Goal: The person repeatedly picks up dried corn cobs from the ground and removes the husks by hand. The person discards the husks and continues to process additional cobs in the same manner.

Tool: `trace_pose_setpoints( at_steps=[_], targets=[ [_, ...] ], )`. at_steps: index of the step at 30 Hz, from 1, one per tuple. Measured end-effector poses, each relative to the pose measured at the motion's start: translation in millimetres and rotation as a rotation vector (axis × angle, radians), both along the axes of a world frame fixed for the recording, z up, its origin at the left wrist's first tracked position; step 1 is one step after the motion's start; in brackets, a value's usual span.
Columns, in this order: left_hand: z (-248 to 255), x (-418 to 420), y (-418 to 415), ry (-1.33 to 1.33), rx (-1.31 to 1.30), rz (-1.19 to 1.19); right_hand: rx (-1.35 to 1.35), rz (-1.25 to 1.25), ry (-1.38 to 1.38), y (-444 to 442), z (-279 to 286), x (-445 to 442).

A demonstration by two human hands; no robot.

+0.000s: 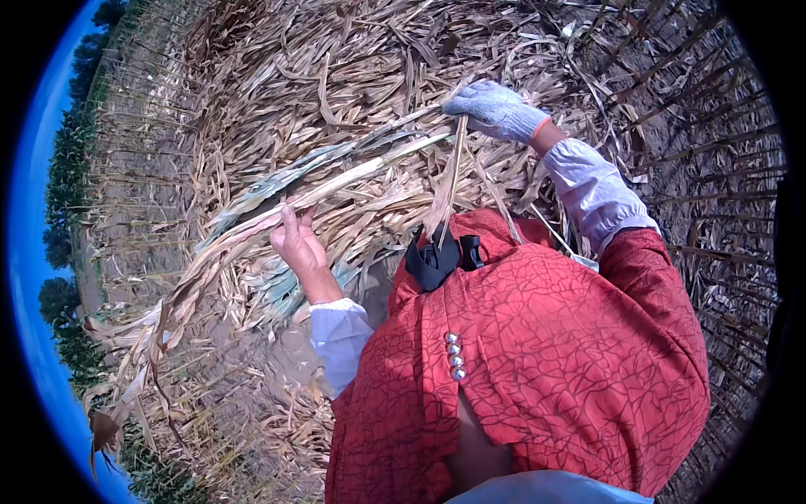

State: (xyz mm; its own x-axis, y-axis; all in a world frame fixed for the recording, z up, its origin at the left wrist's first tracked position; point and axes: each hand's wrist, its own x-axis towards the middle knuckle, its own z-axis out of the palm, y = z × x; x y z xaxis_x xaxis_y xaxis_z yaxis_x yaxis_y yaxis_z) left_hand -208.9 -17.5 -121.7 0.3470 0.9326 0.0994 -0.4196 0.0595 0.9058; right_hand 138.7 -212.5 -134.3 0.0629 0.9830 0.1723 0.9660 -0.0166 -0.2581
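My bare left hand (299, 246) is at a long pale corn stalk (352, 173), thumb on the near side and fingers partly hidden behind it. The stalk slants from upper right to lower left and ends in a trail of dry leaves (179, 290). My right hand (494, 110), in a grey-white knitted glove, is closed around the upper end of a dry corn stalk (409, 120). A dry corn leaf (450, 183) hangs below that glove towards my waist. Greenish leaves (286, 173) lie alongside the stalks.
A thick layer of dry corn stalks and leaves (352, 69) covers the ground ahead. Cut stubble stands in rows on the right (705, 195) and left (145, 151). An open black buckle (434, 255) hangs at my red patterned garment (554, 353). Green trees (63, 183) line the far left.
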Motion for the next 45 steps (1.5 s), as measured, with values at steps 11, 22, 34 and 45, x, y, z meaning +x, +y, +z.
trace_pose_setpoints(
  at_steps=[11,22,34,45],
  targets=[
    [1.7,9.3,20.2,-0.022,-0.083,0.062,0.028,-0.084,0.544,-5.5,-8.8,-13.6],
    [-16.4,11.6,48.3,0.057,-0.133,0.105,1.448,-0.761,1.769,-64.3,-35.0,77.2],
    [-38.6,47.3,40.5,0.004,-0.263,0.08,0.828,-0.991,1.849,-52.3,-67.1,-41.2],
    [-57.1,52.4,33.6,0.024,-0.328,0.055,0.439,-1.039,1.548,-45.7,-48.9,-26.0]
  ],
)
